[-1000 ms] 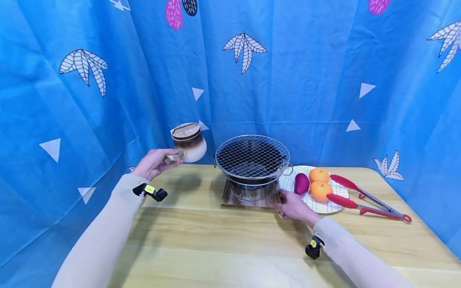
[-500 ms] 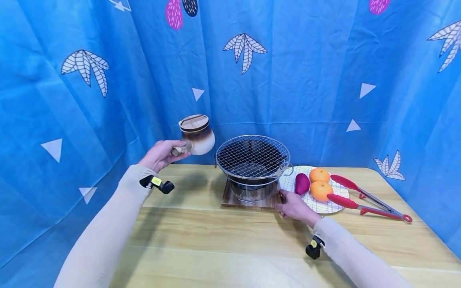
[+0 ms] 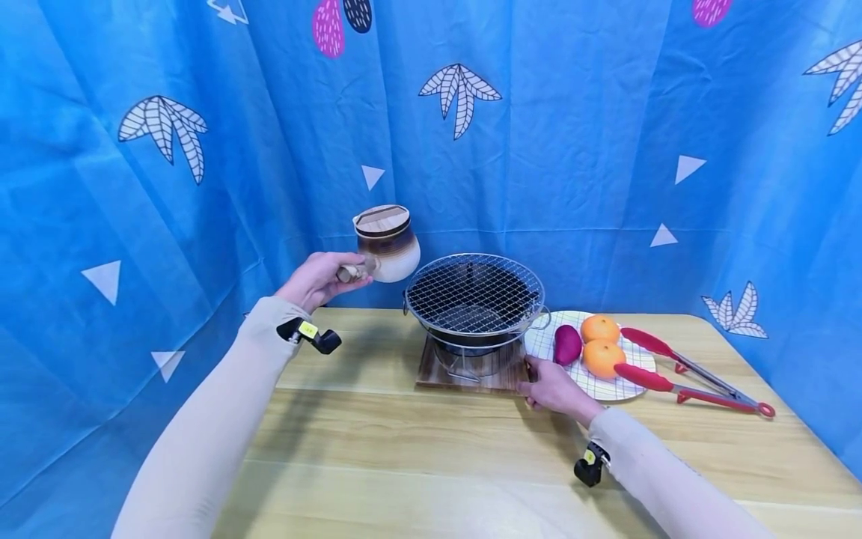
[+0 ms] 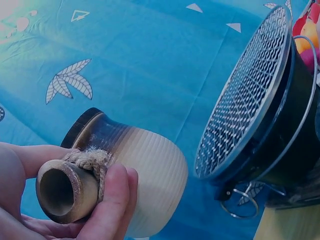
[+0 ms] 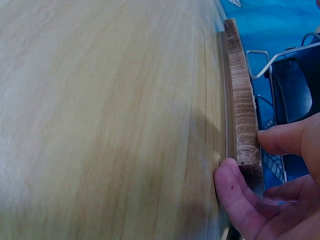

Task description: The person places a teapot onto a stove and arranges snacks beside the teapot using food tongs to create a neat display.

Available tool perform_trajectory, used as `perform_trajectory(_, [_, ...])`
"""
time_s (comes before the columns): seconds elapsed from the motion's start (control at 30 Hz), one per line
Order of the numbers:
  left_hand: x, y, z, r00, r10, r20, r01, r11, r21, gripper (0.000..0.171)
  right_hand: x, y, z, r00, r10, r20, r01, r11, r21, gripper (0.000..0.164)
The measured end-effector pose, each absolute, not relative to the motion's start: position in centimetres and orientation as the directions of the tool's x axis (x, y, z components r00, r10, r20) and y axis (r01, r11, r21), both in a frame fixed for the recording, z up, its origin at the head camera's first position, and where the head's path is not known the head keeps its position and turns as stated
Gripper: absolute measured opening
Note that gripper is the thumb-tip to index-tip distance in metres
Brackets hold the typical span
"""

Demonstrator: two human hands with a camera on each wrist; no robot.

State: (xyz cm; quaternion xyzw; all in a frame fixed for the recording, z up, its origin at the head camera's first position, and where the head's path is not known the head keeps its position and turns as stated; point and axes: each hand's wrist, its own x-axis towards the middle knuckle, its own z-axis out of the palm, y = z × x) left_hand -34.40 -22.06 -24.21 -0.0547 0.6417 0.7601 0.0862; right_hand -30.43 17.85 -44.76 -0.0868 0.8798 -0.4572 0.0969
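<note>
My left hand (image 3: 319, 280) grips a side-handled clay pot (image 3: 399, 258) and holds it raised above the table, left of the grill. The pot is brown at the top and cream below, with a wooden lid (image 3: 381, 218). In the left wrist view, thumb and fingers curl round its hollow, rope-bound handle (image 4: 57, 195). A round charcoal grill (image 3: 474, 288) with a wire mesh top stands on a dark wooden board (image 3: 431, 372). My right hand (image 3: 554, 388) pinches the board's front right corner; the right wrist view shows thumb and fingers at the board's edge (image 5: 242, 100).
Right of the grill lies a checked plate (image 3: 539, 343) with two oranges (image 3: 602, 358) and a purple piece of produce (image 3: 568, 345). Red-tipped tongs (image 3: 720, 385) lie spread, overlapping the plate's right side. A blue curtain (image 3: 572, 150) hangs behind the wooden table (image 3: 404, 449).
My left hand has moved up and to the right with the pot, bringing it nearer the grill. The right hand has stayed on the board's corner.
</note>
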Motion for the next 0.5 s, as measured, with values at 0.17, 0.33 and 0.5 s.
perform_trajectory(0.17, [-34.6, -21.1, -23.9, -0.980, 0.061, -0.191, -0.198, -0.150, 0.969, 0.052, -30.4, 17.9, -44.7, -0.966, -0.243, -0.095, -0.063, 0.570, -0.819, 0.074])
perform_trajectory(0.33, [-34.7, -19.7, -23.6, -0.981, 0.075, -0.179, -0.189, -0.150, 0.970, 0.053, -30.4, 17.9, -44.8, -0.970, -0.227, -0.092, -0.058, 0.578, -0.814, 0.075])
perform_trajectory(0.5, [-34.8, -18.4, -23.3, -0.983, 0.086, -0.163, -0.175, -0.152, 0.973, 0.049, -30.4, 18.0, -44.9, -0.972, -0.223, -0.077, -0.068, 0.578, -0.813, 0.075])
